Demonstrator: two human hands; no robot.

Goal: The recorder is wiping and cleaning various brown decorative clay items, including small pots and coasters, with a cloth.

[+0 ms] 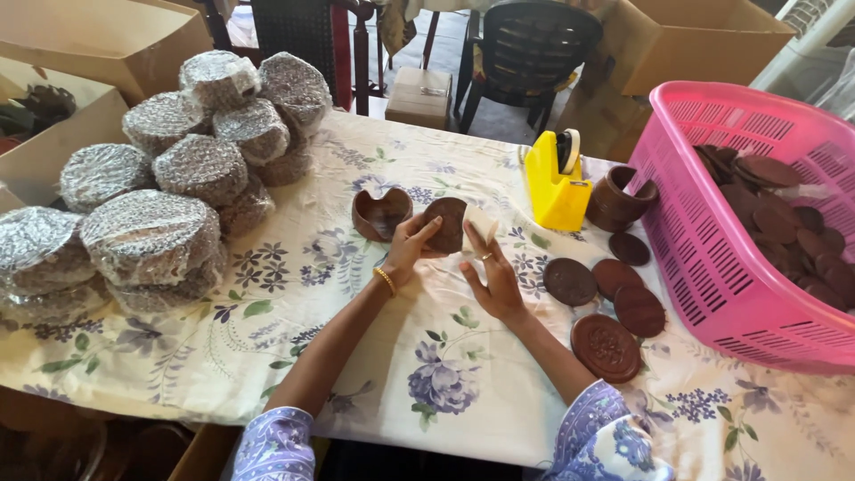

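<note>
Over the table's [374, 374] middle, the left hand [408, 248] is gripping a brown wooden disc [445, 223], fingers curled round its edge; the right hand [492, 272] is pressing a pale pad [481, 224] against it, seemingly wiping it clean. The next move needs steady rubbing.

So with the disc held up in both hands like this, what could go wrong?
1. The brown wooden disc is gripped only at its edges by the left hand and right hand; it might slip onto the heart-shaped wooden bowl.
2. The stacked bubble-wrapped bundles look loosely piled and could topple if the table is bumped.
</note>
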